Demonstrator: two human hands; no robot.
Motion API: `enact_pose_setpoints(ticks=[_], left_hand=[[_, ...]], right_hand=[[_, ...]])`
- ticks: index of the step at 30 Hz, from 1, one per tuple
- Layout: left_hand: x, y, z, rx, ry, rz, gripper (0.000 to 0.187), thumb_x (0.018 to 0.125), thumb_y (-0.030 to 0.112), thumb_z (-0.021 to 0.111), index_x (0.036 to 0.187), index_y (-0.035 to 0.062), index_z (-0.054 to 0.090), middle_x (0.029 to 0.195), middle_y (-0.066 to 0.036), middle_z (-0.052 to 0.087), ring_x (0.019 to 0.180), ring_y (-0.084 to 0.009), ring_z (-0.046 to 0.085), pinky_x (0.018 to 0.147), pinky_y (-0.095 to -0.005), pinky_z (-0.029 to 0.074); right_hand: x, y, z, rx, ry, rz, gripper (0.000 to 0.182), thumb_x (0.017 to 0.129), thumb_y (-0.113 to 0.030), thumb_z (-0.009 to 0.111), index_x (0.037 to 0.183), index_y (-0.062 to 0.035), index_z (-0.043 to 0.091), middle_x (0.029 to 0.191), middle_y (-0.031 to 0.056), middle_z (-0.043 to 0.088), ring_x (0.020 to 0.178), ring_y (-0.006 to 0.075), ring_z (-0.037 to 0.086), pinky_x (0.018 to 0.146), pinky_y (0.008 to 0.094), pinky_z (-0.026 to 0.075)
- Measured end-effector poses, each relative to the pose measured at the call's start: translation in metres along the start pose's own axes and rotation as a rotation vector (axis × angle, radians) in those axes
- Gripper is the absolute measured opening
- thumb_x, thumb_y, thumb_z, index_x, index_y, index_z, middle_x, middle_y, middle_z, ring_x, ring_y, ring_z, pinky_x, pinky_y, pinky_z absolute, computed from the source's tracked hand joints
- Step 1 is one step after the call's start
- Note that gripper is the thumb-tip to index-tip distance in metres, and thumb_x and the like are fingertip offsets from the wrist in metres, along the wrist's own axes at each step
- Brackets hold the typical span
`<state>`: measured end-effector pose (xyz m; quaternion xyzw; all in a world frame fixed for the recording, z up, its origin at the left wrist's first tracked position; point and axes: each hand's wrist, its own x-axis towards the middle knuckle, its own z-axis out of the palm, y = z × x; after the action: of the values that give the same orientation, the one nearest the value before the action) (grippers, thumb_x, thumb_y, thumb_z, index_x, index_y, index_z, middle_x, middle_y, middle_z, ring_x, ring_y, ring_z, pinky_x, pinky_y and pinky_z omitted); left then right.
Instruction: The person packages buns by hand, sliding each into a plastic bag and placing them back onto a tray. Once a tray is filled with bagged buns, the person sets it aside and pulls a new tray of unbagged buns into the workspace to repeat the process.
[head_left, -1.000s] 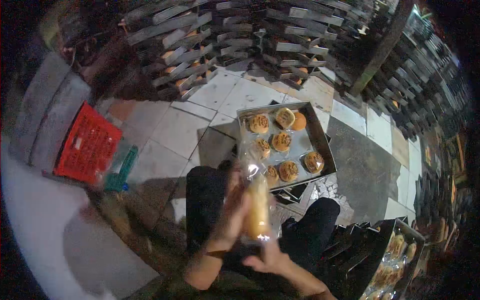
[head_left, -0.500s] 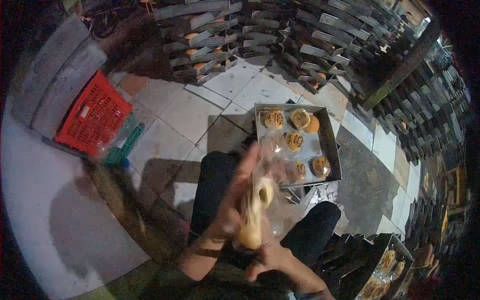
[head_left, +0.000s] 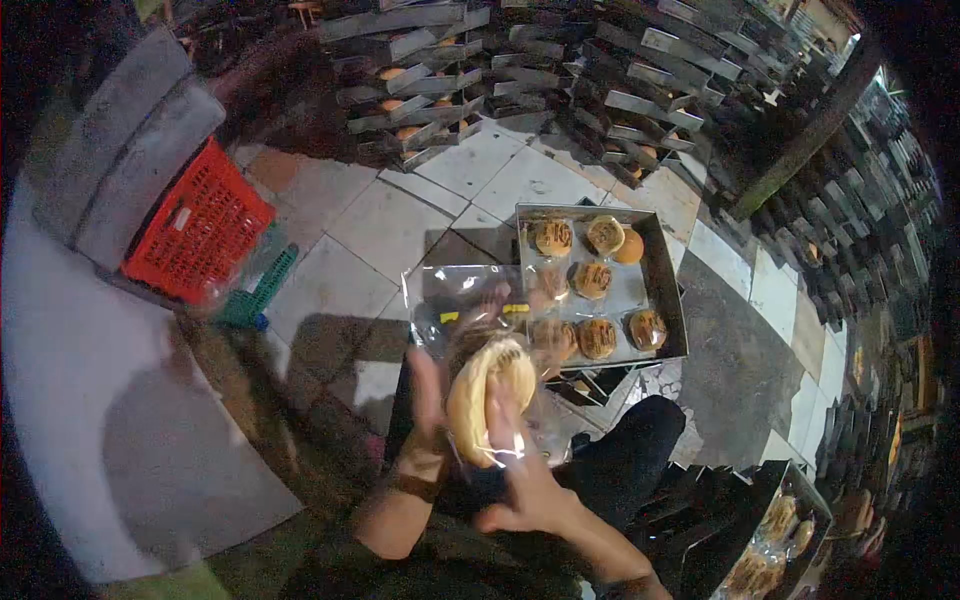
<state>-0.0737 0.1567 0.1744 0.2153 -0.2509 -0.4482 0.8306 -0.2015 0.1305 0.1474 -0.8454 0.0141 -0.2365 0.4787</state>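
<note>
A pale split bun [head_left: 475,400] lies between my two hands, with clear plastic film around it. My right hand [head_left: 530,490] grips the bun from the near right side, its fingers over the bun. On the bun's left side is my left hand [head_left: 425,420], blurred; one digit points upward and the rest are hidden behind the bun and film. Beyond the bun spreads a clear plastic bag [head_left: 430,300] with yellow marks. Just past it, a metal tray [head_left: 668,275] holds several round buns with brown streaked tops [head_left: 597,338].
A red plastic basket [head_left: 200,225] stands at left beside a green plastic one [head_left: 265,285]. Stacked metal trays [head_left: 420,110] line the back and right. At lower right, another tray [head_left: 815,500] holds wrapped breads [head_left: 765,560]. My knee [head_left: 640,440] is close to the near tray.
The bun has tipped and moved slightly up, showing its split side more. The clear bag now spreads out flat beyond it. Both hands have shifted around the bun.
</note>
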Motion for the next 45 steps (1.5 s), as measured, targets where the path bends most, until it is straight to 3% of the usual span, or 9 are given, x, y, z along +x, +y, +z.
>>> enact_pose_setpoints(ticks=[15,19,21,23,32,37,39,43,45], left_hand=[[0.005,-0.027,-0.056,-0.319,0.446,-0.241,0.067,0.080,0.058,0.038,0.122,0.0055,0.037,0.116,-0.023,0.046,0.104,-0.0373,0.048,0.085,-0.0496,0.044],[0.007,-0.057,-0.089,-0.193,0.608,-0.220,0.059,0.080,0.057,0.042,0.117,0.0099,0.042,0.099,-0.016,0.053,0.094,-0.0343,0.054,0.080,-0.0498,0.045],[0.016,-0.043,-0.095,-0.204,0.649,-0.165,0.058,0.081,0.056,0.042,0.119,0.0125,0.041,0.102,-0.014,0.052,0.095,-0.0334,0.054,0.080,-0.0508,0.045],[0.020,-0.030,-0.090,-0.205,0.684,-0.124,0.057,0.081,0.055,0.042,0.121,0.0151,0.041,0.104,-0.013,0.052,0.096,-0.0324,0.053,0.080,-0.0517,0.045],[0.014,-0.011,-0.025,-0.133,0.412,-0.063,0.056,0.085,0.053,0.033,0.125,0.0140,0.036,0.121,-0.005,0.043,0.104,-0.0290,0.049,0.081,-0.0490,0.044],[0.014,-0.025,-0.010,-0.121,0.408,-0.118,0.052,0.084,0.052,0.037,0.120,0.0137,0.041,0.115,-0.007,0.047,0.099,-0.0288,0.051,0.076,-0.0469,0.047],[0.012,-0.033,-0.025,-0.183,0.488,-0.189,0.047,0.084,0.049,0.041,0.114,0.0135,0.044,0.108,-0.008,0.050,0.094,-0.0292,0.054,0.073,-0.0466,0.048],[0.021,-0.010,-0.068,-0.248,0.530,0.013,0.051,0.081,0.053,0.044,0.113,0.0131,0.044,0.107,-0.010,0.051,0.098,-0.0320,0.052,0.086,-0.0493,0.041],[-0.025,-0.039,-0.039,-0.319,0.208,-0.099,0.063,0.079,0.059,0.041,0.121,0.0126,0.040,0.115,-0.010,0.049,0.109,-0.0319,0.045,0.094,-0.0501,0.032]], right_hand=[[0.007,0.006,-0.005,-0.671,-0.207,-0.053,0.068,0.077,-0.046,0.054,0.121,0.0025,0.039,0.125,0.0241,0.036,0.109,0.0359,0.042,0.090,0.0419,0.035],[0.035,0.017,-0.023,-0.164,-0.469,0.929,0.012,0.075,-0.013,0.057,0.074,-0.0011,0.054,0.088,0.0118,0.054,0.083,0.0282,0.050,0.068,0.0392,0.042],[-0.008,-0.009,0.001,-0.359,-0.411,-0.176,0.009,0.074,-0.010,0.056,0.073,-0.0014,0.052,0.082,0.0106,0.052,0.079,0.0269,0.050,0.063,0.0366,0.040],[-0.007,-0.027,-0.006,-0.226,-0.446,-0.171,0.005,0.071,-0.002,0.056,0.073,-0.0008,0.052,0.079,0.0099,0.050,0.077,0.0266,0.051,0.065,0.0331,0.040],[-0.020,0.003,-0.030,0.338,0.180,0.636,0.021,0.069,0.004,0.064,0.085,-0.0023,0.052,0.084,0.0120,0.054,0.079,0.0231,0.055,0.068,0.0292,0.044],[-0.038,0.006,-0.029,-0.429,-0.346,0.672,0.014,0.079,-0.014,0.057,0.084,-0.0025,0.051,0.070,0.0137,0.054,0.069,0.0244,0.057,0.063,0.0317,0.046],[-0.040,-0.010,-0.034,0.268,-0.704,0.115,0.021,0.082,-0.023,0.053,0.083,-0.0024,0.051,0.071,0.0153,0.055,0.069,0.0248,0.057,0.065,0.0358,0.044],[-0.065,0.006,-0.040,-0.100,-1.054,0.630,0.045,0.076,-0.033,0.062,0.108,-0.0047,0.051,0.094,0.0118,0.057,0.090,0.0236,0.056,0.080,0.0328,0.043],[-0.033,0.009,-0.072,-0.201,0.163,0.382,0.062,0.070,-0.028,0.070,0.119,-0.0053,0.040,0.112,0.0129,0.049,0.102,0.0239,0.051,0.088,0.0345,0.041]])
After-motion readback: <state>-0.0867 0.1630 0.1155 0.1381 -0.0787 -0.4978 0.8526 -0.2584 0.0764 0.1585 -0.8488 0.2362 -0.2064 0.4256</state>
